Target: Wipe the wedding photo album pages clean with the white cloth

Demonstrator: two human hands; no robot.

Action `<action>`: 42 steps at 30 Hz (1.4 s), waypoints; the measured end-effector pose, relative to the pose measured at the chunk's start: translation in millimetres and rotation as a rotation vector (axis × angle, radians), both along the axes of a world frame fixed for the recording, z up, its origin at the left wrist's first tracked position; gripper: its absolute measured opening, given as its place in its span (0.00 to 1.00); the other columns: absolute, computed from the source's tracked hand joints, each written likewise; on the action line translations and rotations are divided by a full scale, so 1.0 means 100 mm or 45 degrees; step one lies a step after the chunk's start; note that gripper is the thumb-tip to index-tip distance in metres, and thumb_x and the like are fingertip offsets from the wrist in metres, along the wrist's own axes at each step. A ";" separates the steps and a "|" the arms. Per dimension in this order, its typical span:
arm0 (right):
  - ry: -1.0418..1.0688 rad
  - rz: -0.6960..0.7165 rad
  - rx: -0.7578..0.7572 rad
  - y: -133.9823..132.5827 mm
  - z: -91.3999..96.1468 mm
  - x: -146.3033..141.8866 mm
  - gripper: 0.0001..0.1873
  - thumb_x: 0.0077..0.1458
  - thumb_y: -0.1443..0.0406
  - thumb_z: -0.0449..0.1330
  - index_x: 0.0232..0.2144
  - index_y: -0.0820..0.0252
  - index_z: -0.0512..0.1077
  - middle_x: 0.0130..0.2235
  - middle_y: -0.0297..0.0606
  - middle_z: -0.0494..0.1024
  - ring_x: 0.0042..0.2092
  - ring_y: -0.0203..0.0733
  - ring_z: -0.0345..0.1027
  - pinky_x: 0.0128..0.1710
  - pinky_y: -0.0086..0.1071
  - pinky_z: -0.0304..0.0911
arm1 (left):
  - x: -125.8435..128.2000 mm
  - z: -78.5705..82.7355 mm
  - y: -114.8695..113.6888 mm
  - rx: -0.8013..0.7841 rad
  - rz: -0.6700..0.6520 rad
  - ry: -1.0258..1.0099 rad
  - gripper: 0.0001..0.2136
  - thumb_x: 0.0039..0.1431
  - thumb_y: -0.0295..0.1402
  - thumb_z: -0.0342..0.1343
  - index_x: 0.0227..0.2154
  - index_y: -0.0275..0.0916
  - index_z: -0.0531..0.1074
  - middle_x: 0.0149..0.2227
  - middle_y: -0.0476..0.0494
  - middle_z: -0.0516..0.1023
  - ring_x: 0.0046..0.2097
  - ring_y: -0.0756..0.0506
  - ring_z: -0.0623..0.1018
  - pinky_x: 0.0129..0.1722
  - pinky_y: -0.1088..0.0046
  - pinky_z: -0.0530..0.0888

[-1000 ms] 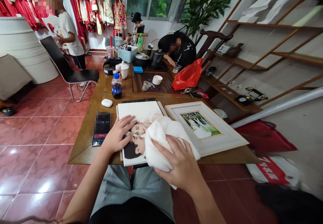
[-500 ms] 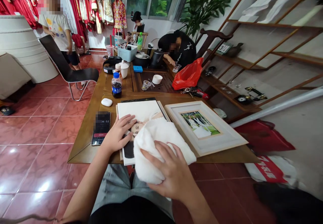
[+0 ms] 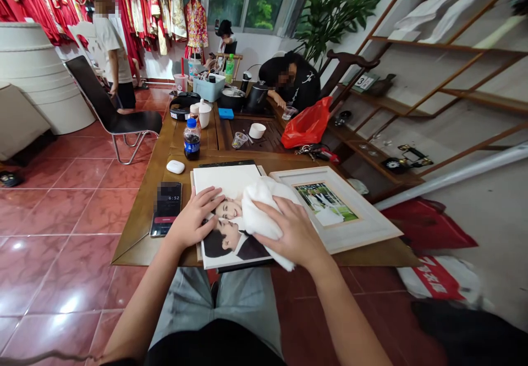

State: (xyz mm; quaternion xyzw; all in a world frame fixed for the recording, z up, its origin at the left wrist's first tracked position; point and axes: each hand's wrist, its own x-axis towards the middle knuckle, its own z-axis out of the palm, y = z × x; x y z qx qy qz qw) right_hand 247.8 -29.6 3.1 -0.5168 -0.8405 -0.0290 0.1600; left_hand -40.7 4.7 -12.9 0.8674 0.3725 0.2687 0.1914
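Note:
A photo print of two people lies on the wooden table before me, on top of a frame or board whose edges show around it. Flat on the print's left side rests my left hand, fingers spread. My right hand grips a bunched white cloth, which sits against the print's right part and hides some of the picture. To the right, a white framed photo lies face up, its near left edge partly behind the cloth. A phone lies left of my left hand.
On the table stand a cola bottle, a white earbud case, a small white cup and a red plastic bag. A person leans on the far side; another stands by a black chair. Shelves rise at right.
My right hand has moved the cloth up and to the right, uncovering more of the pictured faces. My left hand stays in place. The person at far left has turned and shifted right.

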 end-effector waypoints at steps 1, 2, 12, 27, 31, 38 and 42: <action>0.007 -0.011 -0.038 0.14 0.01 -0.01 0.34 0.60 0.47 0.61 0.65 0.50 0.68 0.59 0.50 0.71 0.60 0.60 0.63 0.56 0.51 0.60 | 0.00 0.00 0.00 -0.004 0.000 0.001 0.25 0.70 0.35 0.46 0.68 0.38 0.64 0.71 0.34 0.61 0.73 0.33 0.58 0.72 0.39 0.46; 0.017 -0.030 -0.062 0.27 0.03 -0.02 0.35 0.60 0.46 0.60 0.66 0.50 0.67 0.60 0.50 0.71 0.61 0.60 0.63 0.57 0.52 0.60 | 0.00 -0.01 0.00 -0.007 0.000 0.003 0.25 0.70 0.36 0.46 0.68 0.38 0.64 0.71 0.34 0.61 0.73 0.32 0.58 0.72 0.38 0.46; 0.030 -0.137 -0.132 1.17 0.12 -0.29 0.36 0.62 0.43 0.55 0.67 0.50 0.65 0.62 0.50 0.69 0.62 0.62 0.61 0.59 0.57 0.57 | -0.01 -0.03 0.01 0.003 -0.015 0.010 0.25 0.71 0.36 0.46 0.68 0.38 0.63 0.72 0.35 0.61 0.73 0.32 0.58 0.72 0.39 0.51; -0.024 0.077 -0.150 1.08 0.19 -0.49 0.36 0.62 0.45 0.58 0.68 0.47 0.65 0.62 0.51 0.69 0.63 0.62 0.59 0.61 0.56 0.54 | 0.00 0.00 -0.02 -0.007 0.019 0.007 0.26 0.70 0.36 0.47 0.69 0.38 0.63 0.71 0.35 0.62 0.73 0.33 0.58 0.73 0.40 0.48; -0.019 0.125 -0.151 0.77 0.17 -0.38 0.37 0.61 0.44 0.59 0.67 0.48 0.66 0.60 0.51 0.70 0.61 0.61 0.61 0.60 0.55 0.55 | 0.00 -0.02 -0.01 -0.008 0.013 -0.003 0.26 0.70 0.36 0.48 0.69 0.39 0.63 0.71 0.35 0.62 0.73 0.33 0.58 0.72 0.39 0.48; -0.024 0.214 -0.075 0.06 0.10 -0.14 0.36 0.59 0.49 0.62 0.67 0.47 0.66 0.58 0.51 0.70 0.57 0.60 0.63 0.57 0.52 0.58 | 0.00 -0.03 -0.02 0.000 0.014 -0.014 0.25 0.70 0.36 0.48 0.69 0.42 0.63 0.72 0.36 0.62 0.73 0.33 0.58 0.72 0.38 0.46; -0.045 0.239 0.008 -0.24 0.03 -0.06 0.38 0.56 0.51 0.64 0.67 0.49 0.66 0.58 0.52 0.69 0.57 0.61 0.63 0.56 0.53 0.58 | 0.00 -0.03 -0.02 0.012 0.013 -0.016 0.26 0.70 0.36 0.48 0.69 0.41 0.63 0.71 0.36 0.62 0.73 0.33 0.58 0.73 0.39 0.45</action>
